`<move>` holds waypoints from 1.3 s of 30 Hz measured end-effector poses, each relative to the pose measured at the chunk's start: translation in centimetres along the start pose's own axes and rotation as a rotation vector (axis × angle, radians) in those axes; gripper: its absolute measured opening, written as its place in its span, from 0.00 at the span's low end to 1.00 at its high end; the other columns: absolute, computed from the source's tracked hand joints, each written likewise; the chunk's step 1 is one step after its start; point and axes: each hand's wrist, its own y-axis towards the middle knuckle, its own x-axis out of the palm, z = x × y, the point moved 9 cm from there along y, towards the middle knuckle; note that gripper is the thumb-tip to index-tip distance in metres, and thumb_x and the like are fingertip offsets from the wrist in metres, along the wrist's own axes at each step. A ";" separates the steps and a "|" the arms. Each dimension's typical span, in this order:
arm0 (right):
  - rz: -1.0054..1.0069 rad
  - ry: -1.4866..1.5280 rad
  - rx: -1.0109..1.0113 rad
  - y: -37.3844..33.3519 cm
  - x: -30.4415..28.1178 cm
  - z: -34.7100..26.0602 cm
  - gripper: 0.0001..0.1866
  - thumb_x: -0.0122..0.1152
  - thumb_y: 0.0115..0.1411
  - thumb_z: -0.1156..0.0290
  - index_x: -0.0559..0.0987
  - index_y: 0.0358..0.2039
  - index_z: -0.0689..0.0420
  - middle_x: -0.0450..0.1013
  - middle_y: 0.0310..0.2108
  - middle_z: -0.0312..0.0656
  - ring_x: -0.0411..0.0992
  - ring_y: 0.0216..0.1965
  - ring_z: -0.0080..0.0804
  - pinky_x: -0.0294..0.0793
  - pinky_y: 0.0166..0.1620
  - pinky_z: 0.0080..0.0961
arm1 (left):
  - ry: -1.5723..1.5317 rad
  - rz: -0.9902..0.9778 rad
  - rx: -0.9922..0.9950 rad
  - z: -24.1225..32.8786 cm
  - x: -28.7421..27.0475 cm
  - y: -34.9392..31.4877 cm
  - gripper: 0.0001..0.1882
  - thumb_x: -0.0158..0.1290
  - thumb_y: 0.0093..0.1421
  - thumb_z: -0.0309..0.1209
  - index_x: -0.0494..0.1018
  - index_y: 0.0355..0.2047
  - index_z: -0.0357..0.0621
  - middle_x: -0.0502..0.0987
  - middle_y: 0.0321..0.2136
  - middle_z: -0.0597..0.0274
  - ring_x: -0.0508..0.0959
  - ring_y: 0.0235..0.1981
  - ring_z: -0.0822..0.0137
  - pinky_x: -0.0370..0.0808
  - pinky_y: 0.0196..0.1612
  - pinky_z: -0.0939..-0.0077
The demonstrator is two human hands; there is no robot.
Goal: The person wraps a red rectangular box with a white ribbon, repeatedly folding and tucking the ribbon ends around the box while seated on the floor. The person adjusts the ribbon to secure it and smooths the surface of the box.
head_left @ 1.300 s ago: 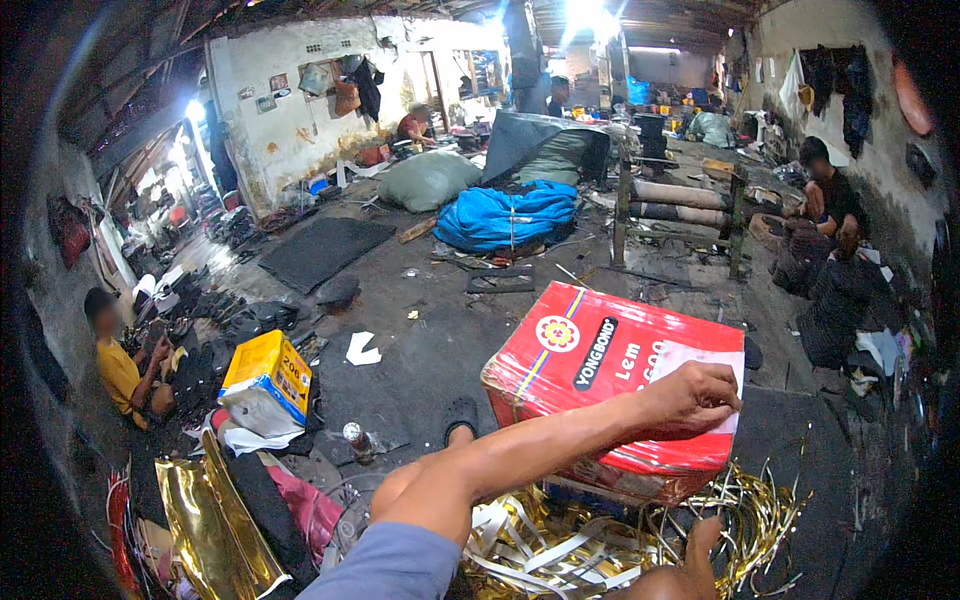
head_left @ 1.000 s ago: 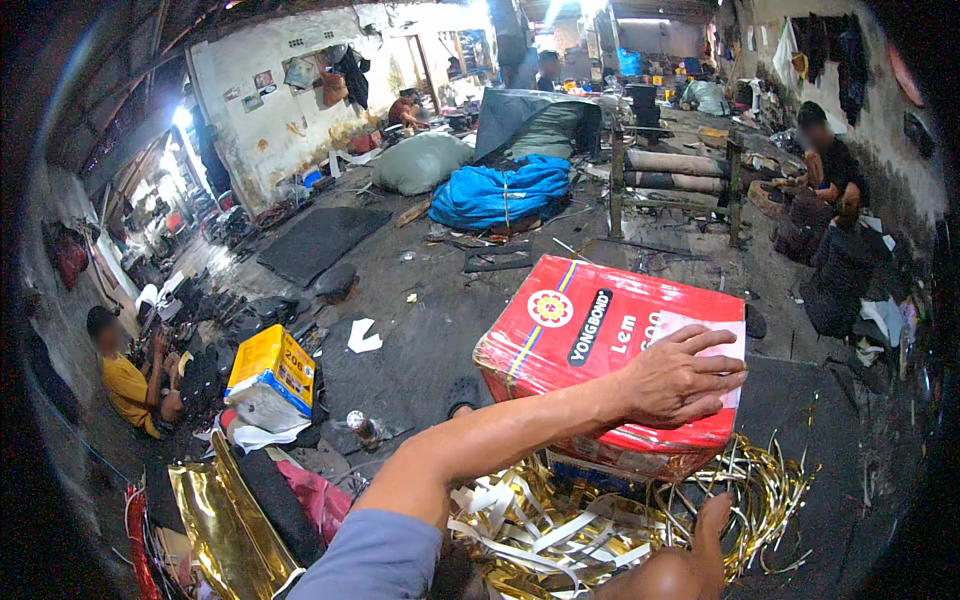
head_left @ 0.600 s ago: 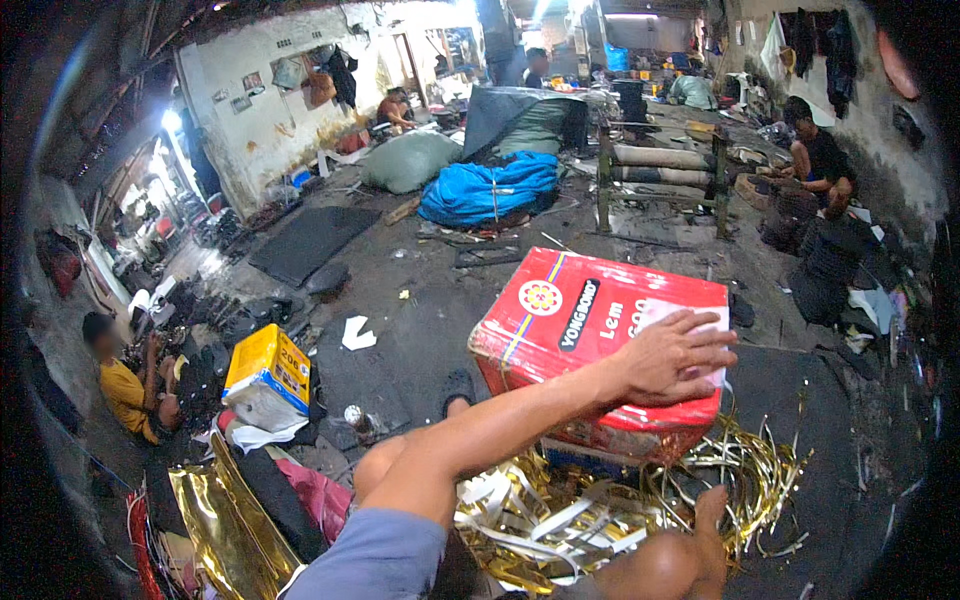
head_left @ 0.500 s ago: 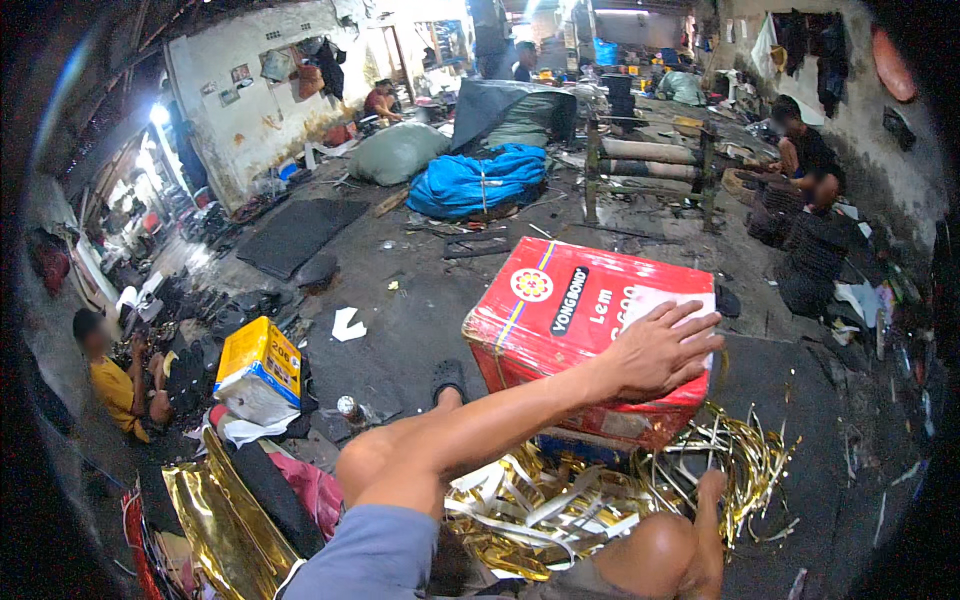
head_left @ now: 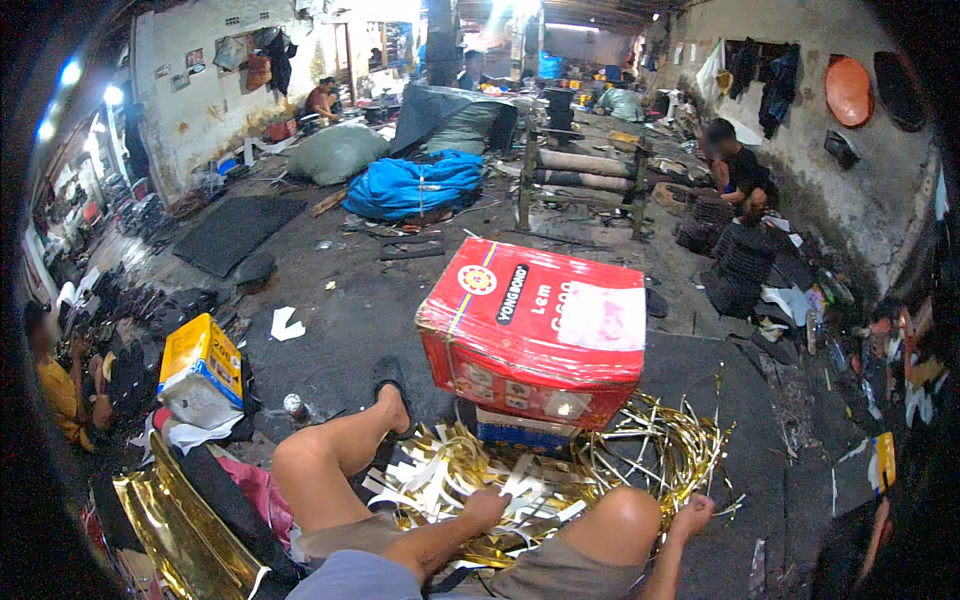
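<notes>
My left hand [head_left: 485, 508] is low between my knees, fingers curled at a heap of shiny gold and white strips [head_left: 440, 475]. Pale strip ends show just beyond its fingers, and it looks closed on them. Outside my right knee, my right hand [head_left: 692, 516] has its fingers drawn together beside a looped bundle of thin gold strips [head_left: 665, 445]. What those fingers hold, if anything, is too small to make out. A red carton [head_left: 535, 330] wrapped in clear tape stands in front of me on a blue box [head_left: 525, 430], just behind the strips.
Gold sheeting [head_left: 190, 520] lies at my left, near a yellow and white box [head_left: 203, 365]. A person in yellow [head_left: 65, 385] sits at the far left, another in black [head_left: 740, 165] at the right wall. A blue tarp bundle [head_left: 415, 187] and a metal rack [head_left: 582, 175] stand farther off.
My left hand has left the carton's top and dropped to the strips between my knees. The view has shifted, so the scene sits farther left. My right hand stays by the gold bundle.
</notes>
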 end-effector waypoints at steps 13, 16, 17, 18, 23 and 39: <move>-1.020 0.506 -0.077 -4.2 3.5 -28.0 0.04 0.66 0.67 0.72 0.80 0.40 0.58 0.76 0.32 0.33 0.74 0.32 0.19 0.77 0.36 0.22 | -0.669 0.259 0.153 4.1 -16.3 -1.4 0.20 0.55 0.69 0.46 0.84 0.49 0.46 0.85 0.32 0.46 0.86 0.35 0.48 0.80 0.42 0.57; -1.267 0.460 -0.327 -7.4 2.2 -39.8 0.11 0.66 0.68 0.71 0.81 0.48 0.60 0.79 0.40 0.36 0.77 0.42 0.24 0.77 0.48 0.24 | -0.528 0.371 0.262 7.3 -22.5 -4.8 0.18 0.59 0.67 0.44 0.84 0.48 0.46 0.85 0.36 0.50 0.85 0.39 0.51 0.79 0.45 0.59; -1.310 0.457 -0.542 -8.5 1.5 -43.8 0.13 0.66 0.68 0.70 0.80 0.50 0.60 0.79 0.42 0.38 0.77 0.44 0.28 0.77 0.51 0.27 | -0.511 0.413 0.267 8.8 -25.3 -7.0 0.17 0.60 0.65 0.42 0.84 0.48 0.46 0.85 0.37 0.50 0.85 0.40 0.51 0.79 0.45 0.59; -1.336 0.446 -0.764 -9.8 0.7 -47.0 0.16 0.66 0.67 0.69 0.80 0.53 0.61 0.80 0.45 0.39 0.77 0.47 0.31 0.76 0.54 0.29 | -0.494 0.459 0.281 10.6 -28.7 -9.6 0.17 0.61 0.64 0.41 0.84 0.48 0.46 0.84 0.38 0.51 0.85 0.41 0.52 0.79 0.46 0.60; -1.434 0.398 -0.807 -13.8 1.6 -51.8 0.21 0.64 0.69 0.58 0.81 0.54 0.60 0.81 0.45 0.48 0.79 0.48 0.39 0.76 0.55 0.37 | -0.585 0.650 0.454 12.4 -35.4 -13.3 0.15 0.68 0.57 0.33 0.83 0.44 0.41 0.85 0.37 0.56 0.85 0.38 0.60 0.80 0.43 0.66; -1.645 0.187 -0.917 -16.9 1.6 -54.1 0.22 0.72 0.59 0.48 0.87 0.42 0.54 0.84 0.37 0.48 0.83 0.40 0.45 0.80 0.45 0.41 | -1.282 0.312 0.296 7.8 -32.4 -16.2 0.21 0.72 0.53 0.21 0.76 0.45 0.41 0.82 0.36 0.66 0.80 0.38 0.77 0.78 0.42 0.80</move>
